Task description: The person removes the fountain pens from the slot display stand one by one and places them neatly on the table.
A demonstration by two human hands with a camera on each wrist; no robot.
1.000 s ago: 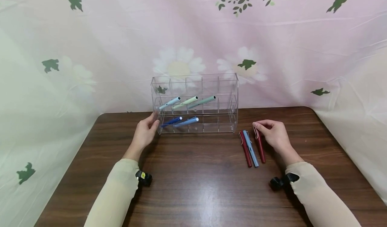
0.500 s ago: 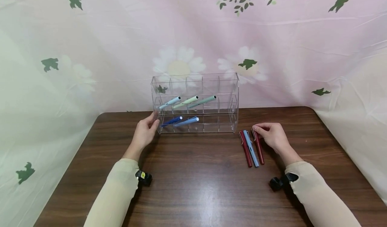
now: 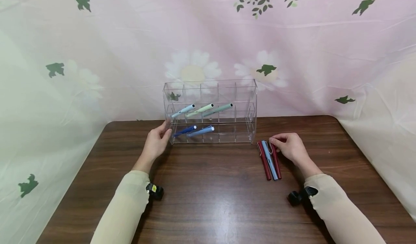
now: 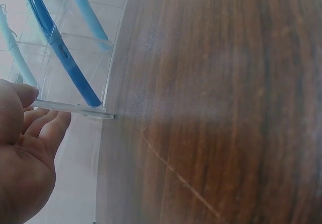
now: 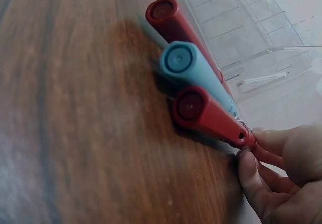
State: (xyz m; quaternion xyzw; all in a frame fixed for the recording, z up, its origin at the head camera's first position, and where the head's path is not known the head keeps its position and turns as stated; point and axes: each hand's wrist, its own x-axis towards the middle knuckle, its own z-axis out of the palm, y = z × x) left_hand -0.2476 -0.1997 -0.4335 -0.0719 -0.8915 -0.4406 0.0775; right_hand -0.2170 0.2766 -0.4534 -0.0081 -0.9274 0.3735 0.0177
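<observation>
A clear tiered pen holder [image 3: 227, 137] stands at the back of the table. My left hand [image 3: 156, 141] holds its left side panel, thumb on one face and fingers on the other. Right of the holder, my right hand [image 3: 290, 146] pinches the clip end of a dark red pen [image 3: 276, 161]. This pen lies close along a light blue pen [image 3: 269, 161], with another red pen [image 3: 264, 161] on its far side. In the right wrist view, thumb and fingertips close on the red pen [image 5: 214, 121] near its cap.
In the holder's middle tier lean a pale blue pen [image 3: 183, 111], a pale green pen [image 3: 200, 110] and a grey-green pen [image 3: 218, 110]. A dark blue pen [image 3: 185, 130] and a lighter blue pen [image 3: 201, 131] lean in the bottom tier. A patterned cloth [image 3: 136, 56] hangs behind.
My right hand has slid the right-hand red pen leftward, up against the light blue pen. My left hand stays on the holder's side.
</observation>
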